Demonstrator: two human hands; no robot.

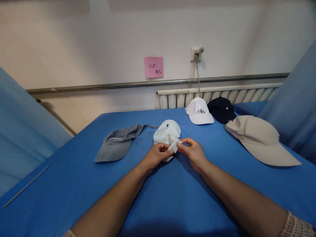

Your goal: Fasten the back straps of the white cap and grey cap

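Pale cap (164, 131) lies mid-scene on the blue sheet (158, 197), right of the gray cap (118, 143), its whitish strip (174, 145) pinched by left hand (158, 153) and right hand (194, 153), where light, even tension should prevent twisting.

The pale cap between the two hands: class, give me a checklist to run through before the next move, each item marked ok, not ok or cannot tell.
1. Left hand gripping the white strip at the pale cap: ok, pinched in its fingers.
2. Right hand gripping it too: ok, from the other side.
3. Strip joined to the cap: cannot tell, the hands cover part of it.
4. Grey cap apart from both hands: ok, to their left.
5. Its strap apart from the pale cap: cannot tell, the end meets that cap's edge in view.
6. Beige cap apart from the right hand: ok.
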